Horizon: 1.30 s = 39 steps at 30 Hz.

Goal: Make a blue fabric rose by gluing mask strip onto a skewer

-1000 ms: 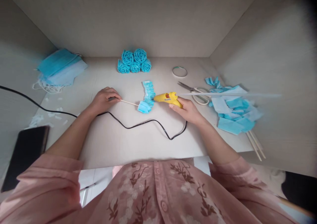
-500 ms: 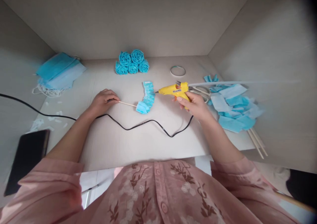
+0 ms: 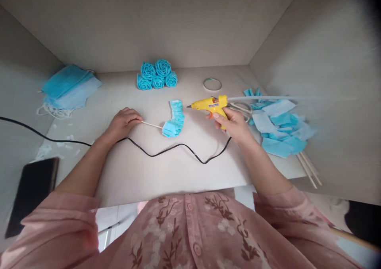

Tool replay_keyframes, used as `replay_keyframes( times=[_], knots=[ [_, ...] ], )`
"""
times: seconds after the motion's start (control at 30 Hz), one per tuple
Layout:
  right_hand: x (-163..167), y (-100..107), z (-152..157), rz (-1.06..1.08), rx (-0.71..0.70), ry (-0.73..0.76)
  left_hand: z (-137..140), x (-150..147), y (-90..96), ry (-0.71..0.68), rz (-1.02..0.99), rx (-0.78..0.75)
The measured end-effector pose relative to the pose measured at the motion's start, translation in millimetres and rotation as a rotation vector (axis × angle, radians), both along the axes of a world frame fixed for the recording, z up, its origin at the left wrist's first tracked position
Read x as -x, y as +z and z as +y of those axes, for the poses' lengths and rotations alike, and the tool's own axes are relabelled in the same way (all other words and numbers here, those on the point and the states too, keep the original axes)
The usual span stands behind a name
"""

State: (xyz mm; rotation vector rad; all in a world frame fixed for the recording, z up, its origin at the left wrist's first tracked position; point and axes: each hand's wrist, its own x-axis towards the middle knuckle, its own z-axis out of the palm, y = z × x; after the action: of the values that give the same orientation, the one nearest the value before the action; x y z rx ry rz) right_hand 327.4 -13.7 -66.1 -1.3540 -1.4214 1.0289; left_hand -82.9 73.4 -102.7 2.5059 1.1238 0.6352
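My left hand (image 3: pixel 125 122) is closed on the end of a thin wooden stick (image 3: pixel 151 124), low over the table. At the stick's other end is a pleated light-blue strip (image 3: pixel 176 116) of mask-like fabric, curving up and away from it. My right hand (image 3: pixel 230 122) grips a yellow glue gun (image 3: pixel 210 104), with a finger by its orange trigger. The nozzle points left, a little apart from the strip's right edge. A long translucent glue stick (image 3: pixel 264 98) juts from the gun's back.
Several rolled blue fabric roses (image 3: pixel 157 77) are stacked at the back, near a ring (image 3: pixel 212 84). Face masks (image 3: pixel 70 86) lie at left, above a dark phone (image 3: pixel 33 195). Scissors (image 3: pixel 242 109), cut blue pieces (image 3: pixel 282 128) and wooden sticks (image 3: pixel 309 170) lie right. A black cord (image 3: pixel 166 149) crosses in front.
The glue gun's nozzle has drawn back slightly to the right and up, away from the pleated strip. My left hand still holds the stick, and the whole view has shifted slightly.
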Motion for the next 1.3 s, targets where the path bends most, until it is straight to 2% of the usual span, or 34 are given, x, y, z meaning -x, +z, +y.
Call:
replay_keyframes(
  times=[0.77,1.3],
  knots=[
    [5.9,0.5,-2.0,0.02,0.058,0.028,-1.3,2.6,2.7,0.001,-0.009,0.073],
    [7.5,-0.6,-2.6,0.008,0.058,0.051,-4.1,2.3,2.9,0.092,-0.056,0.122]
  ],
)
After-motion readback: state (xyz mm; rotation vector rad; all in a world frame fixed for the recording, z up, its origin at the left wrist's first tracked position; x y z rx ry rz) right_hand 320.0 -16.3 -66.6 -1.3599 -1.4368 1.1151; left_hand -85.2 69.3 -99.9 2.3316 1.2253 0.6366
